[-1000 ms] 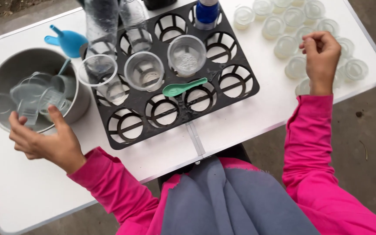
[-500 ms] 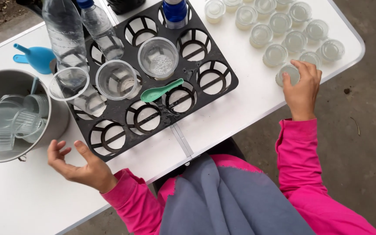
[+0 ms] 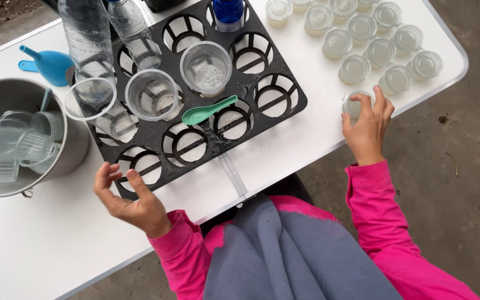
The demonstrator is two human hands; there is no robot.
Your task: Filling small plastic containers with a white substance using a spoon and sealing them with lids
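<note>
My right hand (image 3: 366,126) grips a small clear lidded cup (image 3: 354,103) that stands on the white table (image 3: 284,161) near its right front edge, beside a group of several similar lidded cups (image 3: 374,51). My left hand (image 3: 131,199) hovers empty with its fingers spread, just over the front left corner of the black holder tray (image 3: 195,144). The tray holds three clear plastic cups (image 3: 152,94), two clear bottles (image 3: 87,36) and a green spoon (image 3: 209,110).
A metal pot (image 3: 23,139) with several small clear cups inside stands at the left. A blue funnel (image 3: 48,62) lies behind it. A blue-capped bottle (image 3: 229,12) sits at the tray's back. The table edge runs diagonally past my right hand, with grey ground beyond.
My left hand left the pot and moved right to the tray's front corner, now empty. My right hand came down from the back cups and closed on a lidded cup near the edge.
</note>
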